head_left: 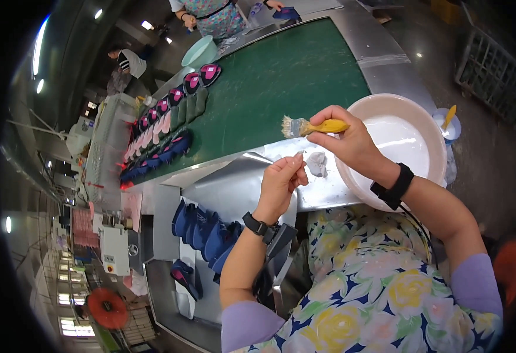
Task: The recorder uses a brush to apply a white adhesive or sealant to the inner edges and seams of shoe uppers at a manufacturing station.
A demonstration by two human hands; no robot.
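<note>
My right hand [355, 141] grips a paintbrush [298, 127] by its yellow handle, the pale bristles pointing left above the metal ledge. Below and left of the bristles, my left hand [281, 182] is closed in a pinch. Whatever its fingertips hold, if anything, is too small to name. A crumpled whitish rag or wad [316, 164] lies on the ledge just right of those fingertips. Under my right wrist stands a large pale pink basin [366, 109] with white liquid in it.
Ahead runs a green conveyor belt [287, 70], with rows of dark blue and pink shoe uppers [175, 94] on its left. More blue uppers [208, 232] fill a metal tray near my left forearm. A small tub [451, 130] holds another yellow-handled brush. A co-worker [214, 15] stands across the belt.
</note>
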